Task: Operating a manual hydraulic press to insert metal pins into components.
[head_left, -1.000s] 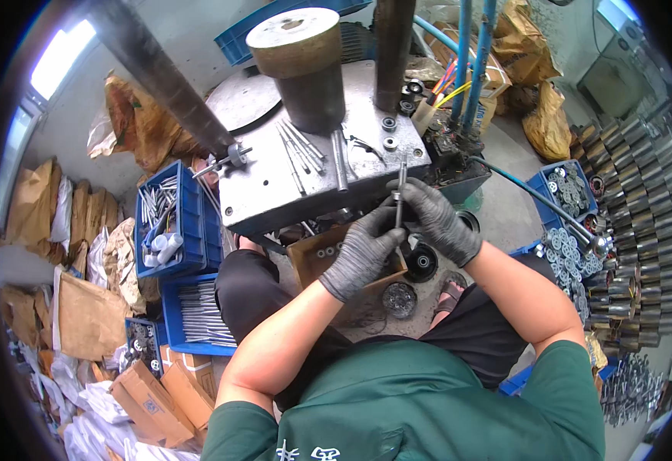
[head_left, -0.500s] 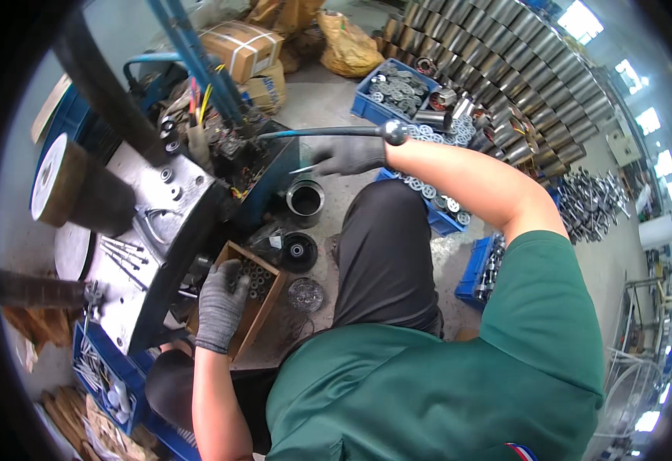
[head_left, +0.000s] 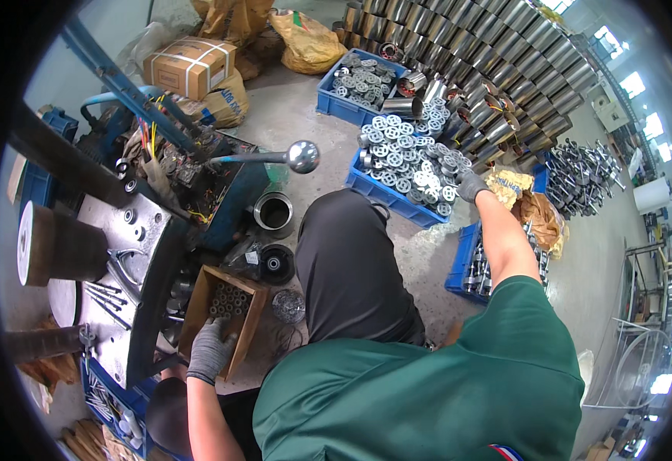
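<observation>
My left hand [head_left: 210, 350], in a grey glove, rests on the near edge of a small wooden box [head_left: 223, 316] filled with several short dark metal sleeves. My right hand [head_left: 470, 184], also gloved, reaches far out to the right over a blue crate [head_left: 397, 201] full of round silver metal cores, its fingers curled at the crate's right end. Whether it grips a core I cannot tell. A press machine [head_left: 117, 261] with a grey steel plate stands at the left, and its lever with a shiny ball knob [head_left: 303, 156] sticks out between my hands.
A second blue crate [head_left: 359, 81] of round parts stands further back, with rows of shiny steel cylinders [head_left: 489, 69] beyond. Cardboard boxes [head_left: 190, 67] and sacks lie at the back. Another blue crate [head_left: 474, 265] of shafts sits under my right arm. Black round parts [head_left: 274, 265] lie on the floor.
My right hand has left the lever's ball knob and swung right to the crate of silver cores. My left hand has slid to the wooden box's near edge. My head has turned further right.
</observation>
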The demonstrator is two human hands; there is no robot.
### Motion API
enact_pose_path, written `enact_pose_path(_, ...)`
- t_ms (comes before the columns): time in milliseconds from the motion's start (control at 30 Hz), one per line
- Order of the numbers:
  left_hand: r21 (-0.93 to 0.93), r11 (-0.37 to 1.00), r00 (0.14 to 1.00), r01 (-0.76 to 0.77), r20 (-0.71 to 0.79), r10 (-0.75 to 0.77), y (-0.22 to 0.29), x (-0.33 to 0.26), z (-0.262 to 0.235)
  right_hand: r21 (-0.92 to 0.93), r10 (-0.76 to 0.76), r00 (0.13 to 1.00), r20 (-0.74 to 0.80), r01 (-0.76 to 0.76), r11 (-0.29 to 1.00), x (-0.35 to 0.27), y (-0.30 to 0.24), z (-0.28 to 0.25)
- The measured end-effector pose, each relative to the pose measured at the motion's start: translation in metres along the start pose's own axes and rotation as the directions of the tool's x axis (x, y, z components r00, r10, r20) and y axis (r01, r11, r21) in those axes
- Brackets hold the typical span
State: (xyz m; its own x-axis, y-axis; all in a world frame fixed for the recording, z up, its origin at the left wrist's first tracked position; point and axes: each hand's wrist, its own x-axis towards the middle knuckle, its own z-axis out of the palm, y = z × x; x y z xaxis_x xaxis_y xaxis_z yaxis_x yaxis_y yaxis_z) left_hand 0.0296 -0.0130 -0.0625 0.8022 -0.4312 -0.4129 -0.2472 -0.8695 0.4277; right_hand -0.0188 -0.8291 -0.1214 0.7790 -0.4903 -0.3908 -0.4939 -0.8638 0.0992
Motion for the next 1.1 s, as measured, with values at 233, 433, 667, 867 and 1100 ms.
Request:
enact_pose_path(233,0.081,0.996,0.998,0.048,0.046,-0.051,-0.032,0.0,0.015,0.243,0.299,0.943,-0.148,-0.259,0.935,0.016,0.003,-0.001)
enact_pose_path(433,0.024,0.992,0.992,0.122,0.012,-0.122,-0.061,-0.013,0.032,0.214,0.261,0.952,-0.159,-0.225,0.951,0.036,-0.013,-0.029)
enact_pose_path(667,0.078,0.979,0.98,0.19,0.051,-0.194,-0.059,-0.029,0.026,-0.144,0.034,0.999,0.024,-0.031,0.989,0.106,0.008,-0.029)
enact_pose_path(867,0.024,0.958,0.957,0.285,0.047,-0.286,-0.071,-0.009,0.02,-0.52,-0.187,0.982,0.019,0.169,0.837,0.147,0.039,-0.025)
enact_pose_path(1100,0.0,0.904,0.903,0.428,0.043,-0.427,-0.084,-0.027,0.014,-0.482,0.014,0.994,0.111,0.042,0.875,0.11,-0.065,-0.054)
